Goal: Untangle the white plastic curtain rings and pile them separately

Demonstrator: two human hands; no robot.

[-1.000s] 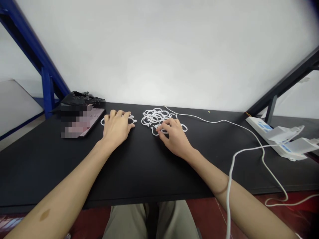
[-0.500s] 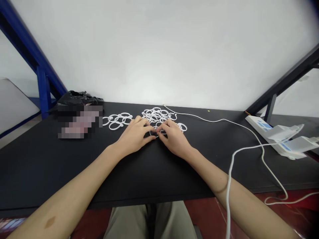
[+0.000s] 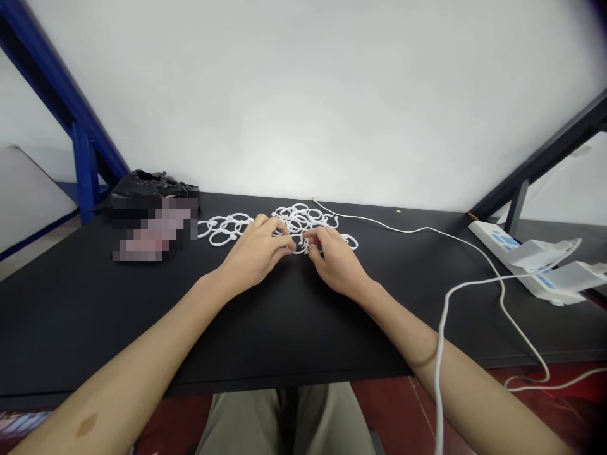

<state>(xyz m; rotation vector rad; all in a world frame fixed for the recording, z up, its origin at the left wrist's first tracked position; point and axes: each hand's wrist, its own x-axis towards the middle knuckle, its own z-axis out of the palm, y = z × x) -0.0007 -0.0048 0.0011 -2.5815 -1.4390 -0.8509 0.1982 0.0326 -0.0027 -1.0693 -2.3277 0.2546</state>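
Observation:
A heap of white plastic rings (image 3: 303,218) lies on the black table (image 3: 284,316) near the wall. To its left sits a smaller linked cluster of white rings (image 3: 222,229). My left hand (image 3: 258,253) and my right hand (image 3: 334,259) meet at the near edge of the heap, fingers curled. Both pinch one white ring (image 3: 300,246) between their fingertips. The fingertips partly hide that ring.
A blurred flat object (image 3: 152,235) lies at the table's left, with a black crumpled thing (image 3: 152,183) behind it. A white cable (image 3: 450,265) runs from the heap rightward and off the front edge. White power strips (image 3: 535,262) sit far right. Blue frame (image 3: 80,164) stands left.
My left hand left the small ring cluster and moved right to the heap, meeting my right hand. Both hands now pinch a ring and have shifted slightly toward the wall.

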